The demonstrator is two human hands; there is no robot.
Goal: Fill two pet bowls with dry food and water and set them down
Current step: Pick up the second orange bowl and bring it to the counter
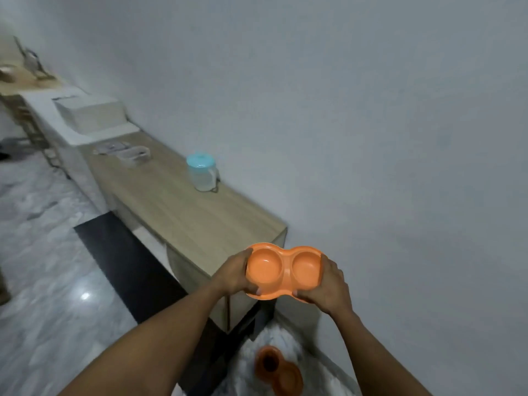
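Presently: orange plastic twin-well pet bowl (pixel 283 270), both wells empty, held aloft beside the pale wooden counter (pixel 177 212). My left hand (pixel 233 277) and right hand (pixel 328 284) grip its opposite ends, fingers curled round the rim.

A long wooden cabinet (pixel 183 212) with a pale grain top runs along the wall (pixel 371 110), which is plain grey-white and fills the right and far side of the view. Beyond the cabinet's far end sits a white counter (pixel 71 135) carrying a white rectangular box (pixel 91 115). Farther left stands a wooden table (pixel 25 81) with a blurred grey object (pixel 30 60) upright on it. The floor (pixel 43 267) on the left is glossy grey-white marble with a bright glint. A dark strip (pixel 120 252) lies along the cabinet's foot. Near the cabinet's near end lies a pale, fuzzy mat (pixel 283 335), blurred.
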